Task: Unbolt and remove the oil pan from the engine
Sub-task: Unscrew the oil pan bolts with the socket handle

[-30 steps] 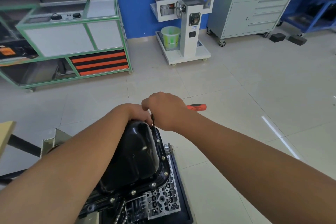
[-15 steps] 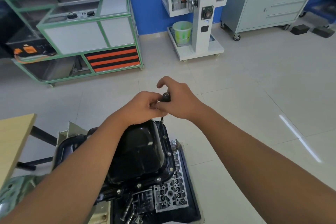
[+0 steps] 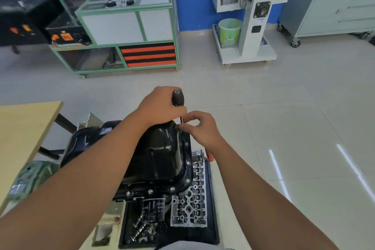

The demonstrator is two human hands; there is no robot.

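Observation:
The glossy black oil pan (image 3: 160, 154) sits on top of the engine, its flange lined with several bolts (image 3: 172, 189). My left hand (image 3: 160, 105) grips the black handle of a driver tool (image 3: 178, 98) that stands upright over the pan's far right corner. My right hand (image 3: 199, 126) pinches the tool's thin metal shaft low down, near the flange. The tool's tip and the bolt under it are hidden by my fingers.
A black tray (image 3: 213, 219) below holds a grey cylinder head part (image 3: 189, 203) and loose bolts (image 3: 142, 229). A wooden table (image 3: 22, 134) stands at left. A green-framed rack (image 3: 125, 26), a white machine stand (image 3: 247, 26) and a grey cabinet (image 3: 334, 6) stand across the tiled floor.
My left hand has shifted up to grip the tool's handle. My right hand has dropped to pinch the shaft. The view has tilted down.

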